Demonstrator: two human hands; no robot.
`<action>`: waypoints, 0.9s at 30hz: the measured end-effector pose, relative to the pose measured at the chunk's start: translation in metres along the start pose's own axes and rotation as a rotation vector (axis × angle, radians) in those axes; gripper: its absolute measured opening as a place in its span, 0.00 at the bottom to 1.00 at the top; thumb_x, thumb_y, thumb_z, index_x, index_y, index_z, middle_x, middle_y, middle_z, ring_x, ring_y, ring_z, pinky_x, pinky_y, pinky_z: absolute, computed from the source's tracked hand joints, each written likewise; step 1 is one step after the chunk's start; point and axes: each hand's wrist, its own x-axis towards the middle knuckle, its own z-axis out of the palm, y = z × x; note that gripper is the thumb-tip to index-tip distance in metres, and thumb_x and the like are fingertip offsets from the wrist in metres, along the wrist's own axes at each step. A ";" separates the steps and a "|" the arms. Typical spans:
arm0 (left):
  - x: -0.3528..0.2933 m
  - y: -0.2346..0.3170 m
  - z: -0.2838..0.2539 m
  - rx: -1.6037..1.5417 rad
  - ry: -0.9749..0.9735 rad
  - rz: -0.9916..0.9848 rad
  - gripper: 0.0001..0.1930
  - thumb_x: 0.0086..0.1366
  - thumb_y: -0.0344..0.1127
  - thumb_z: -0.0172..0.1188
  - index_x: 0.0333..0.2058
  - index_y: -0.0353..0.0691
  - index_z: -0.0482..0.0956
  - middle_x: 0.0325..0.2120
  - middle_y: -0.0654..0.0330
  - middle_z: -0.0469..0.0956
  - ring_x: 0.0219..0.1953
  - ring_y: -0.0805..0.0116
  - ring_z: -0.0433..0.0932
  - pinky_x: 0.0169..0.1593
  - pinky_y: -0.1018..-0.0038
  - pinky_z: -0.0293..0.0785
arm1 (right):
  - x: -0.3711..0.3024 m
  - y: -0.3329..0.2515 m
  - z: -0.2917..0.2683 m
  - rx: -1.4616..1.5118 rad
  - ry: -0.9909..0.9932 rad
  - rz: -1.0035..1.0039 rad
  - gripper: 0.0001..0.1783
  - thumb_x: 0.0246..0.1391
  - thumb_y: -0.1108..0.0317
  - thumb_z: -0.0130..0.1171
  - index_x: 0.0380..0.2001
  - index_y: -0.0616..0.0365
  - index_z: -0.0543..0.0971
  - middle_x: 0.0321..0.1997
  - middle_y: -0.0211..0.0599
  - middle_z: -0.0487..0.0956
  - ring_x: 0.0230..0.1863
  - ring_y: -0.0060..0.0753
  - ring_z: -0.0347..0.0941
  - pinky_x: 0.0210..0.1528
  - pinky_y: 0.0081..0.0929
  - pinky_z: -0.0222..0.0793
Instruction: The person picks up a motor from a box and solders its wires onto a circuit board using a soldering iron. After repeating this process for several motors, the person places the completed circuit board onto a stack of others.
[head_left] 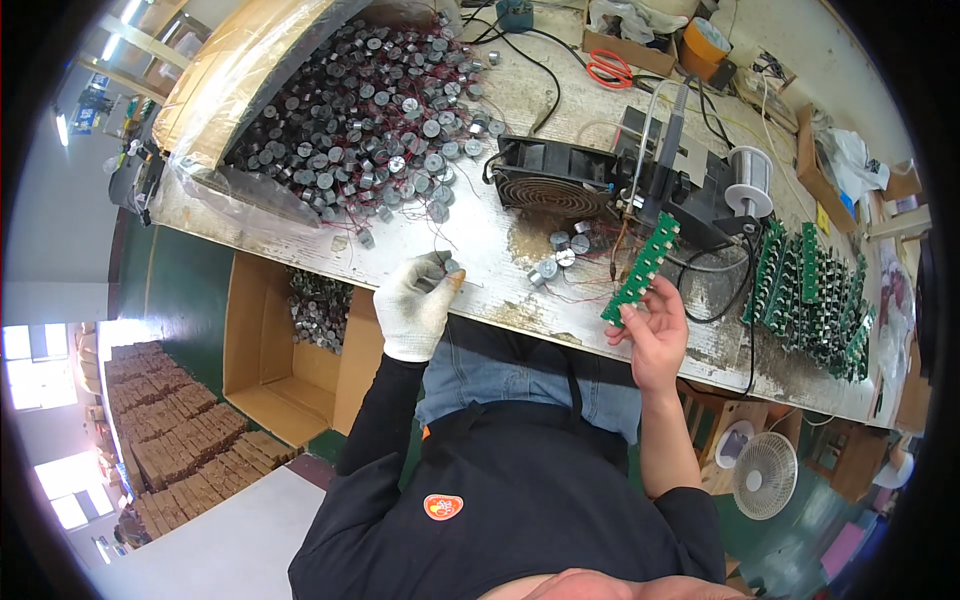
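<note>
My left hand [414, 308] wears a white glove and pinches a small round metal motor [452, 266] with thin wires over the table's front edge. My bare right hand [655, 335] grips a long green circuit board [645, 270] near its lower end, tilted up toward the soldering stand [660, 150]. Just behind the board is a soldering iron tip [615, 262]; whether they touch I cannot tell. Between my hands, several loose motors [566, 257] with red wires lie on the worn white tabletop [480, 290].
A big heap of wired motors [370, 110] spills from a plastic-lined box at the far left. A black fan [552, 180] and a solder spool [748, 180] stand ahead. Stacked green boards [810, 290] fill the right; red-handled scissors [608, 70] lie behind. Below left is an open carton [285, 370].
</note>
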 end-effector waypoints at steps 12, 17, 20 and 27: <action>0.029 0.025 -0.015 -0.697 -0.187 -0.339 0.11 0.54 0.23 0.63 0.34 0.28 0.72 0.27 0.50 0.79 0.27 0.67 0.79 0.32 0.75 0.78 | 0.000 0.001 0.000 0.018 -0.010 -0.009 0.26 0.52 0.83 0.54 0.55 0.66 0.61 0.43 0.46 0.74 0.27 0.29 0.77 0.25 0.19 0.74; 0.041 0.028 -0.009 -0.966 -0.218 -0.409 0.13 0.58 0.23 0.60 0.42 0.26 0.71 0.40 0.43 0.77 0.38 0.59 0.80 0.41 0.68 0.79 | 0.001 0.000 -0.001 0.025 -0.018 -0.008 0.25 0.52 0.83 0.54 0.54 0.66 0.62 0.42 0.46 0.74 0.27 0.29 0.77 0.24 0.19 0.74; 0.042 0.026 0.002 -1.006 -0.167 -0.382 0.14 0.60 0.23 0.59 0.45 0.26 0.73 0.42 0.46 0.77 0.38 0.61 0.80 0.42 0.71 0.78 | 0.001 0.001 -0.001 0.035 -0.016 -0.009 0.25 0.52 0.83 0.54 0.54 0.66 0.62 0.43 0.46 0.74 0.26 0.29 0.77 0.24 0.19 0.74; 0.051 0.018 0.014 0.129 0.092 0.622 0.16 0.56 0.20 0.61 0.45 0.39 0.79 0.34 0.55 0.80 0.34 0.69 0.80 0.37 0.79 0.75 | 0.002 0.000 -0.003 0.025 -0.027 0.013 0.26 0.52 0.83 0.54 0.54 0.66 0.62 0.43 0.45 0.74 0.26 0.28 0.77 0.24 0.19 0.74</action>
